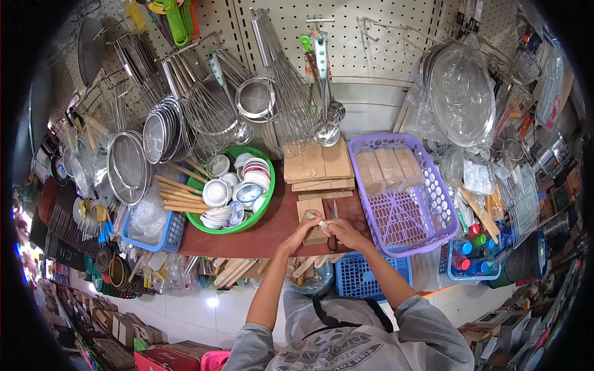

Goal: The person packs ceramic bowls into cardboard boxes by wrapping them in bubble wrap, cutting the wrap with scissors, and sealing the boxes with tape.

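Observation:
My left hand (302, 230) and my right hand (344, 233) meet over the front of the red-brown table (260, 238). Both are closed, with fingertips pinched around a small whitish item (323, 224) whose kind I cannot make out. Under them lies a flat piece of brown cardboard (310, 208). Scissors (335, 209) rest just right of it, blades pointing away, black handles partly behind my right hand. Farther back is a stack of cut cardboard (317, 162). Right of my hands, a purple plastic basket (405, 250) holds several brown blocks wrapped in clear plastic (390, 168).
A green basin (270, 201) of small bowls and wooden-handled tools stands left. Whisks (281, 93), strainers (129, 167) and ladles (327, 133) hang above from a pegboard. A blue basket (365, 278) sits below the table edge; another holds bottles (475, 263) at right.

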Demonstrator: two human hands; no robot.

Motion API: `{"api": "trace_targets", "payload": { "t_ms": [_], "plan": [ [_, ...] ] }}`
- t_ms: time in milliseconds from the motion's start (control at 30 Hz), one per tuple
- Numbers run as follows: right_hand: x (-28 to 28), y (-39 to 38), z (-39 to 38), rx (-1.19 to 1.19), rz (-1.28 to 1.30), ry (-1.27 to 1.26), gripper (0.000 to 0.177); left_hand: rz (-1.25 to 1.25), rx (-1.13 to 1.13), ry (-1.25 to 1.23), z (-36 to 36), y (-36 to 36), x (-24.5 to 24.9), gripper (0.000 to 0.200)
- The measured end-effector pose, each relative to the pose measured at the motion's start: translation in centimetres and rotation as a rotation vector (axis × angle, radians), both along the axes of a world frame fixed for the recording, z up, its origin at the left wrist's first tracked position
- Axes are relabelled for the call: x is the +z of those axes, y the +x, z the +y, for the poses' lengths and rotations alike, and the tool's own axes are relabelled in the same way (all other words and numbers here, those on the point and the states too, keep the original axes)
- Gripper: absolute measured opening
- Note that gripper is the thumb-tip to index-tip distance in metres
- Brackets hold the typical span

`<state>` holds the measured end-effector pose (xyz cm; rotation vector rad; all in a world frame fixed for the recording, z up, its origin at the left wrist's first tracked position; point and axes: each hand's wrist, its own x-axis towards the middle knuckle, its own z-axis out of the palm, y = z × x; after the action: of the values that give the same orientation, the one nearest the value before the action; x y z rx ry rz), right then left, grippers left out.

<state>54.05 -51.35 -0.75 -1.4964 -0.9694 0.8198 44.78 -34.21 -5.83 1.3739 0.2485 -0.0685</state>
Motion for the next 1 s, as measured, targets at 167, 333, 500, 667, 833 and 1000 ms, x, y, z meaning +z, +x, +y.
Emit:
{"api": "trace_targets", "payload": {
  "t_ms": [167,333,500,667,833,1000],
  "plan": [
    [-2.0,0.3,0.1,-0.027,0.030,-0.013,0.033,0.062,0.002,0.165,-0.7,-0.6,1.8,0.058],
    [-1.2,0.5,0.0,-0.019,0.043,-0.077,0.036,0.030,0.002,0.223,-1.1,-0.4,1.7,0.056],
    [-1.9,0.5,-0.3,0.070,0.083,0.013,0.033,-0.047,-0.002,0.160,-1.1,-0.5,2.0,0.053],
    [-1.4,-0.3,-0.9,0.051,0.205,-0.084,0.034,0.018,0.071,0.177,-2.5,-1.0,4.6,0.052],
    [-2.7,0.3,-1.4,0.070,0.177,-0.084,0.032,0.013,-0.074,0.208,-1.4,0.0,1.8,0.058],
    [0.5,-1.2,-2.4,-0.074,0.187,0.066,0.014,0.158,-0.095,0.466,-2.8,-1.1,5.5,0.059]
  ]
}}
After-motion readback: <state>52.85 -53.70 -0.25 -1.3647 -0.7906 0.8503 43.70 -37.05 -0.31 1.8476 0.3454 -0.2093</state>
